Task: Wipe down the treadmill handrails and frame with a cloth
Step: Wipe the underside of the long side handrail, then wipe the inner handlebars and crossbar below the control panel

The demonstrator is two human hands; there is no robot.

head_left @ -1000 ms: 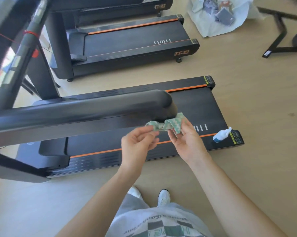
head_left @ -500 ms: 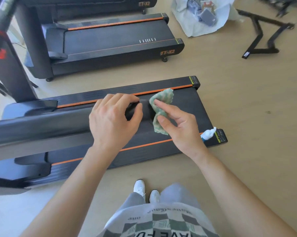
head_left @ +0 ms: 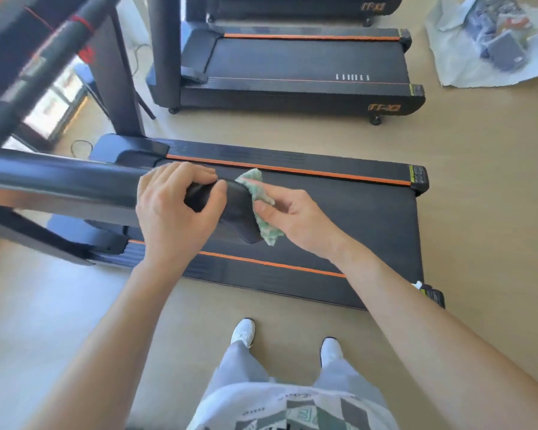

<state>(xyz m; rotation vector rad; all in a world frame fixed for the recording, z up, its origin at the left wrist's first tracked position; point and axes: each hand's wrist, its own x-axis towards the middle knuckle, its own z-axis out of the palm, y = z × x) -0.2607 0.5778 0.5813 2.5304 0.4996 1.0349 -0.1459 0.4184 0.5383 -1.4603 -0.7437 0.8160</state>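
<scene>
Bag: a white plastic bag (head_left: 453, 66) lies open on the floor (head_left: 478, 212) at the far right. It holds dark wrapped parts (head_left: 506, 54); what they are I cannot tell.
Left hand: my left hand (head_left: 174, 212) lies over the handrail (head_left: 75, 184) close to its end. The fingers are curled over the top and the thumb is on the near side, so it grips the rail.
Right hand: my right hand (head_left: 295, 221) pinches the cloth (head_left: 261, 197) between thumb and fingers and presses it on the rounded end of the rail.
Cloth: green and white, crumpled, touching the rail end, above the belt of the treadmill (head_left: 354, 212).
Arms: both are stretched forward and bare.
</scene>
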